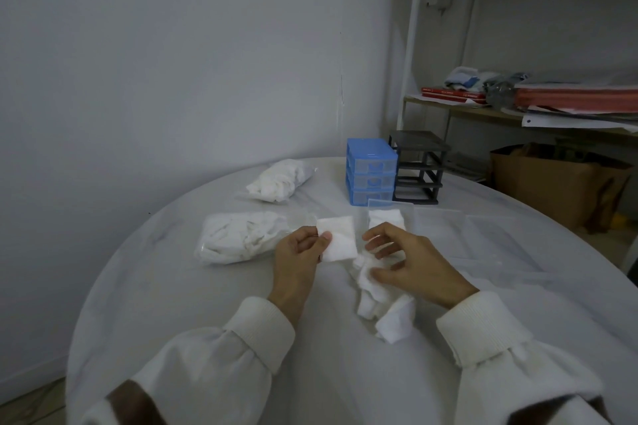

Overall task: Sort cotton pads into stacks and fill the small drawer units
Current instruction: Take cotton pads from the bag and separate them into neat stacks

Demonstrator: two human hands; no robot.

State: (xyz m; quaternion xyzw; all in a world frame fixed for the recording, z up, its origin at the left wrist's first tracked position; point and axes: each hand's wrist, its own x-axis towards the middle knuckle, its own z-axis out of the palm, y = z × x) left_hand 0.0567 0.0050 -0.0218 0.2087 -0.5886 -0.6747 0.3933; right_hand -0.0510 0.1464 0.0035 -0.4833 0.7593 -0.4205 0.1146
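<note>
Grip: my left hand pinches one square cotton pad by its left edge, thumb on top, at frame centre; my right hand hovers with fingers loosely spread, holding nothing.

Head view, item: the pad looks light, soft and limp, likely to fold or shed fibre; I judge an edge pinch safest.

Location: loose pads lie under and below the right hand. A clear drawer tray holding a stack sits just above. Blue drawer unit and grey frame stand upper centre-right.
</note>
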